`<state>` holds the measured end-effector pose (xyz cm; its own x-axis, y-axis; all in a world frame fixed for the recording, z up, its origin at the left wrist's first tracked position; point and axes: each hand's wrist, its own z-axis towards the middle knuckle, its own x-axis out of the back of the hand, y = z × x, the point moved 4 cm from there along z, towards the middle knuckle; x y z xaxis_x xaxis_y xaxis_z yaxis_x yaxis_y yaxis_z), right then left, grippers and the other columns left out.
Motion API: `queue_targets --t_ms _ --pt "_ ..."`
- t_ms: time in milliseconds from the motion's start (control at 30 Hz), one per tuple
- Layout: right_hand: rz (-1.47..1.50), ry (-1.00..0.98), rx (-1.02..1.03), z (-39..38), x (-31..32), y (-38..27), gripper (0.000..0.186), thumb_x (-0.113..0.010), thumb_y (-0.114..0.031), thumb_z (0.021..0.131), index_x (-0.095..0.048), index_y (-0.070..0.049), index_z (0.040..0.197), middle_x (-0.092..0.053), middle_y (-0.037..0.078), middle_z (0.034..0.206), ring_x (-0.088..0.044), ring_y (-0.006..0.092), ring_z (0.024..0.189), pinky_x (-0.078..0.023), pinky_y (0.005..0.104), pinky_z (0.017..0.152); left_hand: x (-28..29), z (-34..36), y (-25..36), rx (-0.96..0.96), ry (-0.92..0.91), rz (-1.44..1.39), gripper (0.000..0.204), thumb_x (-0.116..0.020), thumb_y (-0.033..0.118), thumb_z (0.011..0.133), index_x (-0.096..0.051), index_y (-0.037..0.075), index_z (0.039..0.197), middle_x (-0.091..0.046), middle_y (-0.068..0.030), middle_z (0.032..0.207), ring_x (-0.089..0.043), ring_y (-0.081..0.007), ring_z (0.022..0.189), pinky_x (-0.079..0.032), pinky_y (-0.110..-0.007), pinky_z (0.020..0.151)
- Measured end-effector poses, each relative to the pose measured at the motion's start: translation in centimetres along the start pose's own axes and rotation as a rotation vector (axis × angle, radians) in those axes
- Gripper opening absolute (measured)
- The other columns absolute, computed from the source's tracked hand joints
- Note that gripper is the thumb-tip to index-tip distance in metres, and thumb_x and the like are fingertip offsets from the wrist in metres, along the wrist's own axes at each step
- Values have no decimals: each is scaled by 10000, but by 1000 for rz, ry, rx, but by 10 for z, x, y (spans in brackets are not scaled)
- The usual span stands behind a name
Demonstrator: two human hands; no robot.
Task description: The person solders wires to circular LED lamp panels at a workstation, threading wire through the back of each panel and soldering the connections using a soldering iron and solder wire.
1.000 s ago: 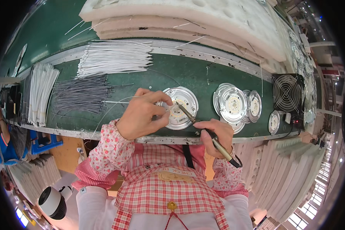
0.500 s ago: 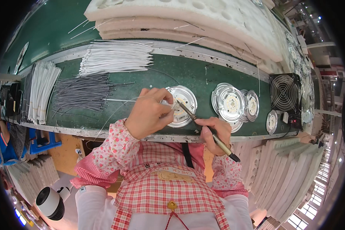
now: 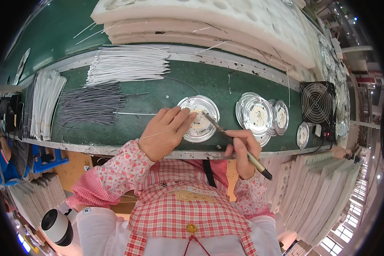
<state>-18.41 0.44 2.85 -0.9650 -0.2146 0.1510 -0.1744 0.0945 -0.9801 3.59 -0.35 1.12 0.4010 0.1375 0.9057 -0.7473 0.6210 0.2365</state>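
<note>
A round silver lamp plate (image 3: pixel 208 131) with a ring of small yellow chips lies on the bench in front of me. My left hand (image 3: pixel 164 131) rests at its left side, fingers stretched out with the tips on the plate. A thin wire crosses the back of that hand; where its end lies is hidden. My right hand (image 3: pixel 244 151) is closed around a soldering iron (image 3: pixel 256 163), gripping it like a pen. The iron's tip points at the plate's middle, close to my left fingertips. Whether the tip touches cannot be told.
Bundles of white wires (image 3: pixel 128 64) and grey wires (image 3: pixel 89 104) lie to the left. More lamp plates (image 3: pixel 257 115) are piled on the right, near a black fan (image 3: pixel 316 102). White foam slabs (image 3: pixel 200 17) stand along the back. A person's arm (image 3: pixel 4 147) shows at far left.
My left hand has gone from a pinch to stretched fingers on the plate. The iron's tip has shifted slightly right, and my right hand has moved a little right and down.
</note>
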Motion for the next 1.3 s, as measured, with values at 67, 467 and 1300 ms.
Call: queue_targets --t_ms 67,467,1300 --pt "21 42 -9 0 8 1 237 -558 -140 961 -624 5 1137 -630 90 746 -619 153 654 -485 266 619 3 1 -2 3 -5 -6 476 -598 63 789 -604 37 1264 -565 -98 1183 -563 -265 1084 -468 -377 866" --pt "-621 16 499 27 -43 -9 1081 -901 -347 613 -328 -2 1462 -511 225 1263 -500 403 1144 -381 472 997 10 25 -19 264 123 -402 405 -734 136 766 -646 61 1154 -627 -120 1103 -617 -276 1014 -495 -372 850" --pt "-600 341 457 35 45 -19 1153 -971 -225 523 -327 12 1450 -494 174 1310 -514 311 1177 -419 396 1019 177 130 -229 692 538 199 501 -820 313 753 -665 18 1128 -630 -197 1166 -594 -323 1128 -457 -379 981"
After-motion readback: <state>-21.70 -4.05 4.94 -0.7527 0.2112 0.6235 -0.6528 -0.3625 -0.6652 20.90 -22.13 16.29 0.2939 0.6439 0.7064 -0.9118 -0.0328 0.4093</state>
